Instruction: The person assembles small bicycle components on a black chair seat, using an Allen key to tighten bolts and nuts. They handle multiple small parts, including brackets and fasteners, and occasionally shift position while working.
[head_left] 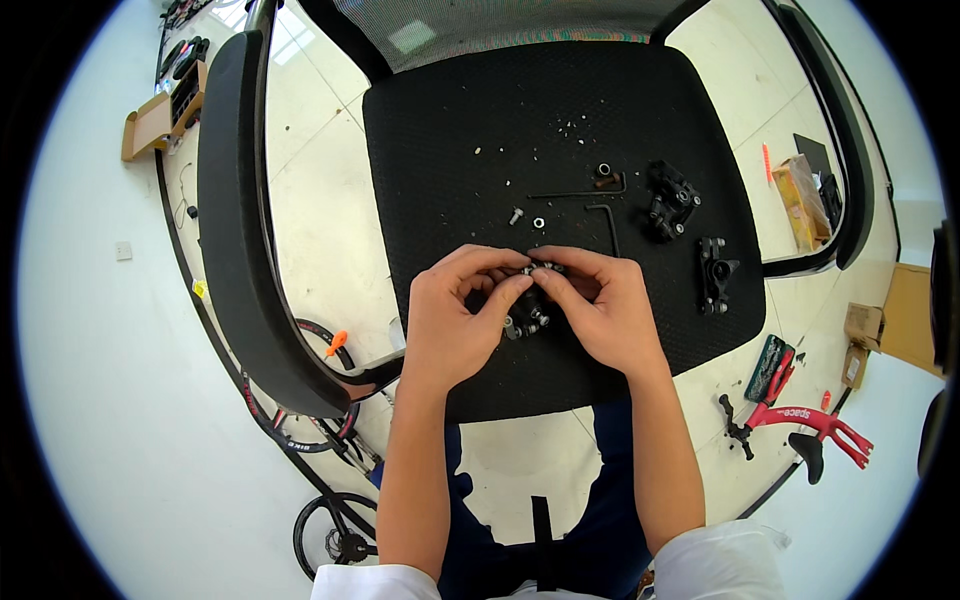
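Above the front of the black chair seat [430,180], my left hand [458,310] and my right hand [607,305] meet with thumbs and forefingers pinched together. Between them is a small black part with silver bolts [528,318], its upper end mostly covered by my fingertips. Just beyond my fingers lie a silver bolt [516,216] and a nut [539,223]. A short hex key [610,228] and a longer hex key [575,193] rest farther back, by a small metal ring [604,169]. To the right sit two black mechanical parts, a bulky one [670,200] and a flatter one [715,275].
Armrests flank the seat, left [230,220] and right [850,130]. White crumbs [570,128] dot the seat's back half. On the floor are a red bike frame [810,420], bicycle wheels [335,540] at lower left, an open cardboard box [150,128] and a yellow package [800,200].
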